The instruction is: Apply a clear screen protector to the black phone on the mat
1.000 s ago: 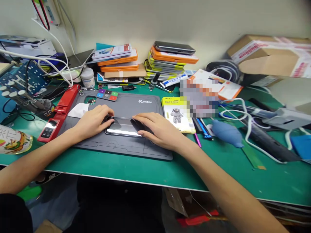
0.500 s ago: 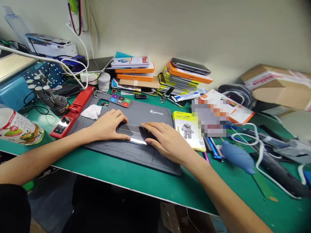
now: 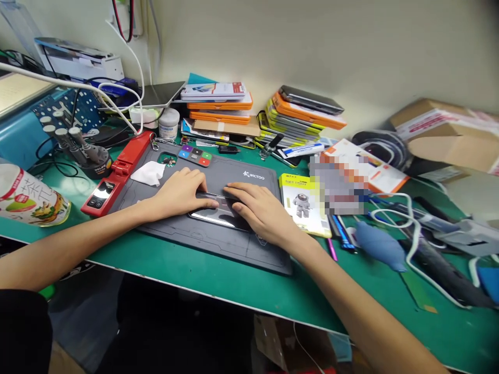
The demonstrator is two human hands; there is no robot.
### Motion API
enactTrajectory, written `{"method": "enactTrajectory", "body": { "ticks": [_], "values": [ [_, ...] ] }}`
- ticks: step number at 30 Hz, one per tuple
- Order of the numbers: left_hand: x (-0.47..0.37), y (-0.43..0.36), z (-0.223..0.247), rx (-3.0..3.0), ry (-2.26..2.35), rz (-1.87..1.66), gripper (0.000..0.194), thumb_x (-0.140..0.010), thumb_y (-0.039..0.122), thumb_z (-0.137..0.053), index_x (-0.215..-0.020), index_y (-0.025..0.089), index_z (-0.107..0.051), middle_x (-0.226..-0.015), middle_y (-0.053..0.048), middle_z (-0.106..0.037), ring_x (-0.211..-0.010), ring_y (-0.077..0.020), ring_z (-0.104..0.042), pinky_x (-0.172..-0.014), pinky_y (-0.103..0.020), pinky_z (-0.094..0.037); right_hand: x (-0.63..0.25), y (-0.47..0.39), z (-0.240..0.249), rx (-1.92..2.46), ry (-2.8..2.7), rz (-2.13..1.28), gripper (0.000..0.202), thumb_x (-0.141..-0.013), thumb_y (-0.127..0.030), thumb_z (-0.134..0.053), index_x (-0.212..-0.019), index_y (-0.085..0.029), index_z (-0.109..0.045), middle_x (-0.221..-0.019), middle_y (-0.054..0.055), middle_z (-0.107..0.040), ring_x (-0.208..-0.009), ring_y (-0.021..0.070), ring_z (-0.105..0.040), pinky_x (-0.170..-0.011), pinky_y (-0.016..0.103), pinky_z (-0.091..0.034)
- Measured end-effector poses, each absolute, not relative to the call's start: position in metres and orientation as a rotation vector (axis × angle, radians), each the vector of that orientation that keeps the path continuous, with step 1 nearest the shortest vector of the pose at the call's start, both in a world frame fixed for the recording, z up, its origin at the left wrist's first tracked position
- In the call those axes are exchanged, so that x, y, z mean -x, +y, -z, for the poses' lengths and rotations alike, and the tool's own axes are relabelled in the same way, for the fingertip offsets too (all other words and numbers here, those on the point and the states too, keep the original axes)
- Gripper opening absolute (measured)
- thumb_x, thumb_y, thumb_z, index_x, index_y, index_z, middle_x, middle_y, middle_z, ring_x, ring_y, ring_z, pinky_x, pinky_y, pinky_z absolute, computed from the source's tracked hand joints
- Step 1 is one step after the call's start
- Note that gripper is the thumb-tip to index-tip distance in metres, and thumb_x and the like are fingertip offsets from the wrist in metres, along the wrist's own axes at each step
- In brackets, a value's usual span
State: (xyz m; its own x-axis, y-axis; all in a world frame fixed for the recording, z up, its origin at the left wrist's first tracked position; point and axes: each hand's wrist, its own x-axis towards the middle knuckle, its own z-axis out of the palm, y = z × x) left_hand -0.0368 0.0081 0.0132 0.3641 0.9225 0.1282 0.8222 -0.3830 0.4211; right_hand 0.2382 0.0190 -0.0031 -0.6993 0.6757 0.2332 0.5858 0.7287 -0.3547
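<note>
A dark, glossy smartphone point(image 3: 218, 214) lies flat on the grey work mat point(image 3: 187, 236), its long side running left to right. My left hand point(image 3: 181, 192) grips its left end, with the thumb across the screen and the fingers curled at the far edge. At the other end, my right hand point(image 3: 261, 208) holds the phone, fingers along the far side and thumb on the glass. The fingertips behind the far edge are partly hidden. A white cloth point(image 3: 148, 173) lies just beyond my left wrist.
Left of the mat are a red clamp-like device point(image 3: 117, 179), screwdrivers in a stand point(image 3: 91, 161) and a drink container point(image 3: 29, 200). A yellow battery box point(image 3: 302, 202), blue air blower point(image 3: 380, 244) and cables lie right. Stacked boxes point(image 3: 218, 106) line the wall.
My left thumb has moved from the phone's near edge up onto its screen. The right thumb has also shifted slightly upward. The camera view has moved a little.
</note>
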Motion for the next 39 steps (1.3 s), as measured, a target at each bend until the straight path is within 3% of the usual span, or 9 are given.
{"method": "enactTrajectory", "body": {
  "ticks": [11, 16, 20, 24, 28, 32, 36, 39],
  "values": [
    [0.028, 0.036, -0.019, -2.316, 1.584, -0.475, 0.048, -0.098, 0.055, -0.080, -0.071, 0.023, -0.057, -0.075, -0.001, -0.071, -0.073, -0.0212, -0.062, -0.066, -0.032, -0.034, -0.238, 0.022, 0.005, 0.952, -2.398, -0.518, 0.073, -0.116, -0.067, -0.017, -0.149, -0.028, -0.069, -0.149, 0.013, -0.075, -0.141, 0.0337, -0.065, -0.113, 0.056, -0.049],
    [0.028, 0.032, -0.022, -2.372, 1.572, -0.451, 0.042, -0.104, 0.048, -0.073, -0.075, 0.023, -0.057, -0.080, -0.002, -0.071, -0.080, -0.0223, -0.063, -0.072, -0.033, -0.037, -0.238, 0.021, 0.004, 0.956, -2.393, -0.536, 0.075, -0.116, -0.068, -0.016, -0.148, -0.027, -0.070, -0.149, 0.012, -0.076, -0.140, 0.0330, -0.066, -0.113, 0.055, -0.049],
    [0.035, 0.022, -0.030, -2.537, 1.428, -0.330, 0.044, -0.093, 0.062, -0.082, -0.091, 0.023, -0.063, -0.093, -0.004, -0.072, -0.090, -0.0258, -0.065, -0.079, -0.035, -0.042, -0.238, 0.021, 0.004, 0.948, -2.378, -0.520, 0.080, -0.114, -0.072, -0.014, -0.148, -0.025, -0.070, -0.149, 0.014, -0.076, -0.140, 0.0336, -0.066, -0.114, 0.055, -0.048],
    [0.042, 0.016, -0.035, -2.701, 1.212, -0.228, 0.056, -0.095, 0.073, -0.074, -0.118, 0.022, -0.066, -0.120, -0.009, -0.071, -0.108, -0.0300, -0.065, -0.096, -0.039, -0.047, -0.238, 0.021, 0.004, 0.941, -2.392, -0.515, 0.080, -0.114, -0.072, -0.013, -0.150, -0.027, -0.068, -0.149, 0.013, -0.075, -0.140, 0.0330, -0.066, -0.114, 0.055, -0.049],
    [0.042, 0.013, -0.030, -2.720, 1.197, -0.205, 0.076, -0.090, 0.083, -0.073, -0.131, 0.020, -0.066, -0.132, -0.013, -0.068, -0.119, -0.0343, -0.062, -0.107, -0.044, -0.046, -0.238, 0.022, 0.005, 0.951, -2.375, -0.515, 0.086, -0.113, -0.074, -0.011, -0.149, -0.022, -0.068, -0.149, 0.015, -0.075, -0.141, 0.0333, -0.065, -0.116, 0.055, -0.047],
    [0.039, 0.009, -0.024, -2.739, 1.217, -0.210, 0.081, -0.095, 0.083, -0.067, -0.144, 0.019, -0.065, -0.144, -0.016, -0.067, -0.130, -0.0366, -0.061, -0.114, -0.047, -0.043, -0.238, 0.023, 0.006, 0.947, -2.364, -0.534, 0.085, -0.113, -0.075, -0.013, -0.148, -0.023, -0.069, -0.148, 0.015, -0.075, -0.140, 0.0336, -0.066, -0.115, 0.055, -0.047],
    [0.037, 0.005, -0.017, -2.838, 0.994, -0.133, 0.074, -0.113, 0.068, -0.048, -0.173, 0.025, -0.043, -0.178, -0.014, -0.046, -0.166, -0.0353, -0.040, -0.135, -0.051, -0.025, -0.238, 0.024, 0.008, 0.927, -2.333, -0.556, 0.080, -0.113, -0.074, -0.016, -0.149, -0.027, -0.069, -0.149, 0.014, -0.075, -0.140, 0.0340, -0.066, -0.116, 0.057, -0.047],
    [0.036, 0.004, -0.016, -2.832, 0.889, -0.068, 0.076, -0.117, 0.064, -0.039, -0.181, 0.024, -0.026, -0.187, -0.009, -0.028, -0.176, -0.0286, -0.023, -0.143, -0.048, -0.011, -0.239, 0.024, 0.010, 0.937, -2.284, -0.613, 0.080, -0.113, -0.076, -0.018, -0.156, -0.026, -0.064, -0.154, 0.014, -0.073, -0.143, 0.0344, -0.065, -0.120, 0.058, -0.045]
  ]
}}
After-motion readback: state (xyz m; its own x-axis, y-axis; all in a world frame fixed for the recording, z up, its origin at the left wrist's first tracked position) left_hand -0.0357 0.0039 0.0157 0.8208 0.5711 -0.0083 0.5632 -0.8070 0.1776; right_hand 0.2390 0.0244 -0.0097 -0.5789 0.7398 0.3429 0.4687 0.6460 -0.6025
